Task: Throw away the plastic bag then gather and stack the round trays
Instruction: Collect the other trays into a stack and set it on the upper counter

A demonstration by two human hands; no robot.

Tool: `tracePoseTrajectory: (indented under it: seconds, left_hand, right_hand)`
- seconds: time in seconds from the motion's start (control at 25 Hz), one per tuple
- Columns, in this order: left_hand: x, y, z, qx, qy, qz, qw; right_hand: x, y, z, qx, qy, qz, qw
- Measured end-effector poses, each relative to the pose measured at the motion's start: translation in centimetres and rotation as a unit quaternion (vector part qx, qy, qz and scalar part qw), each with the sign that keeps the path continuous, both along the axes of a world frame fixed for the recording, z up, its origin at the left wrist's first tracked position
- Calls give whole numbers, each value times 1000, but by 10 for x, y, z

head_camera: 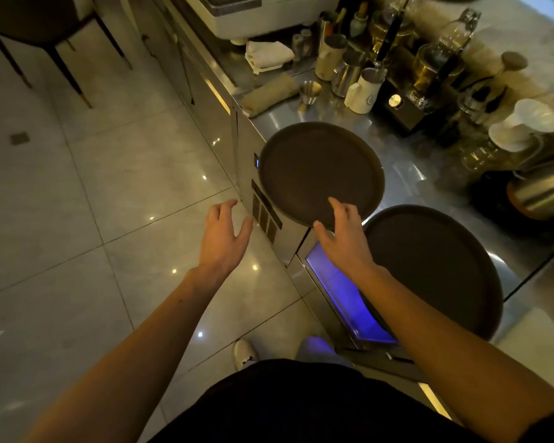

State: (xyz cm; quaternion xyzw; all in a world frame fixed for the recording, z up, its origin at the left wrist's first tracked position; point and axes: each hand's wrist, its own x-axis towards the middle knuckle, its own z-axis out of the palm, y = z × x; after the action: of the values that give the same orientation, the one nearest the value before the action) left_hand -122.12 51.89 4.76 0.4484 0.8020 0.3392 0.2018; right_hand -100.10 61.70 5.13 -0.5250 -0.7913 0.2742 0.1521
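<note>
The right hand (343, 238) reaches forward with fingers spread and empty, its fingertips over the near rim of the far tray (317, 167); whether they touch it cannot be told. The left hand (224, 235) hangs open beside it, fingers apart, over the floor (77, 187) and just left of the tabletop's front corner, holding nothing.

The far tray is round and dark, lying flat on the steel tabletop (406, 167) with its near-left edge jutting past the front edge. A second round tray (435, 270) of the same kind lies flat to the right of the right forearm, nearer the person, also hanging over the front edge. The two trays sit near each other, not stacked, with a strip of steel between them.

Below the tabletop, a panel glows blue (343, 292) under the right wrist. Farther back on the tabletop stand metal pitchers (346, 75), a small steel cup (310, 91), a rolled cloth (269, 94), a folded white cloth (267, 54), glass bottles (454, 36) and a kettle (541, 190). The floor is pale glossy tile with points of reflected light. A chair (39, 24) with dark legs stands at top left. A white shoe (244, 353) shows near the bottom.
</note>
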Motion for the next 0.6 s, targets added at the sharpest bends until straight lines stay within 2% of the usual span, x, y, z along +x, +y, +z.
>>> tracePoseTrajectory:
  seconds: [0.32, 0.6]
  left_hand:
    - [-29, 55, -10, -10, -9, -22, 1000]
    - [-30, 125, -25, -75, -10, -30, 997]
  right_hand:
    - [-13, 46, -5, -20, -6, -76, 997]
    - [-2, 122, -30, -67, -29, -119, 990]
